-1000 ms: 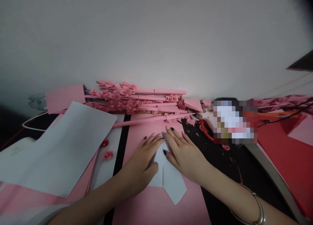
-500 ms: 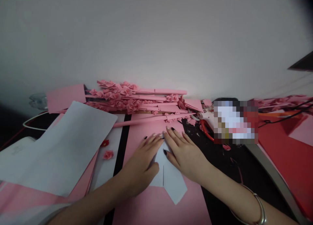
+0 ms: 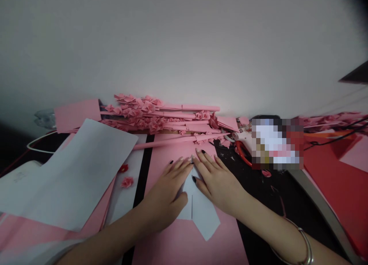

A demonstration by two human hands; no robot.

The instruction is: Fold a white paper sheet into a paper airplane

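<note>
A folded white sheet of paper (image 3: 204,217) lies in front of me, its two flaps meeting along a middle line and narrowing to a point at the far end. Beneath it is a large pink sheet (image 3: 189,244). My left hand (image 3: 169,194) rests flat over the left flap, fingers stretched toward the point. On the right flap, my right hand (image 3: 220,182) lies flat with fingers spread. The fingertips of both hands come together near the tip and hide it. Neither hand grips the paper.
Pink paper flowers on rolled stems (image 3: 149,113) lie along the wall. To the left is a loose white sheet (image 3: 71,176) over pink paper, with a small pink paper flower (image 3: 127,182) beside it. Red-handled scissors (image 3: 243,154) and red sheets (image 3: 333,180) lie at right.
</note>
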